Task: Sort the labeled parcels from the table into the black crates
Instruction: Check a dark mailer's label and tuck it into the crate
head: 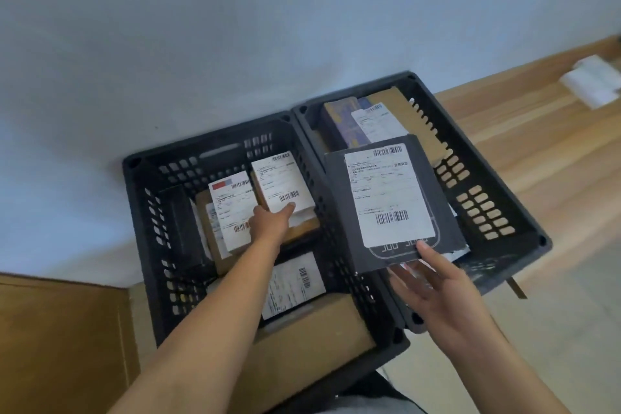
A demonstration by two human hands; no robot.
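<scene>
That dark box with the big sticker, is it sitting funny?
Yes. The dark box sits tilted, overhanging the wall between the two black crates instead of lying flat inside. The right hand holds its near edge. The left hand touches a labeled parcel.

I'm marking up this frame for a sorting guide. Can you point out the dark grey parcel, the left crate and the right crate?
dark grey parcel (339,212): head view, bare grey cover left of its label.
left crate (208,139): head view, far rim.
right crate (497,178): head view, right-hand rim.
</scene>
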